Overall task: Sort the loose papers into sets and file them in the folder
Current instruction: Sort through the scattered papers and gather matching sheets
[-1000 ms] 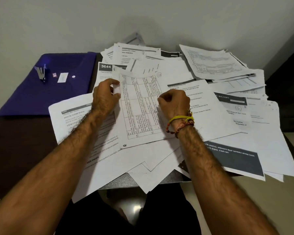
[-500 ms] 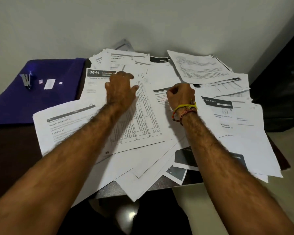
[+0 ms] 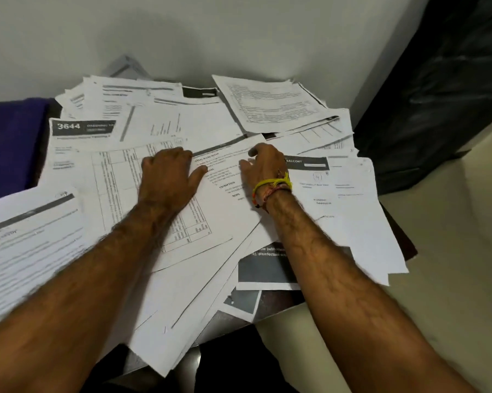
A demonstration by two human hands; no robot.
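Change since half a second back: the view has swung right, so the purple folder (image 3: 10, 143) now sits cut off at the left edge of the frame, with only its right part showing. The left hand (image 3: 168, 177) has slid rightward across the table-grid sheet (image 3: 119, 182) and now lies palm-down on its right half, fingers fairly straight and thumb spread, pressing rather than gripping. The right hand (image 3: 263, 165) has barely shifted; its fingers are curled at the upper right corner of the text sheet (image 3: 225, 180) in mid-frame. Whether it actually pinches that corner I cannot tell.

Reading: likely the grid sheet is being pinned while the text sheet is worked free. Sorting is at an early stage; no separate sets are visible.

Layout, largest first. The loose papers (image 3: 182, 123) cover the centre of the frame from upper middle to lower middle, overlapping and hanging over the near edge of the table (image 3: 230, 321). Both hands rest in the middle of this heap, near each other, not touching. The folder lies well apart from both, left of the "3644" sheet (image 3: 83, 127).
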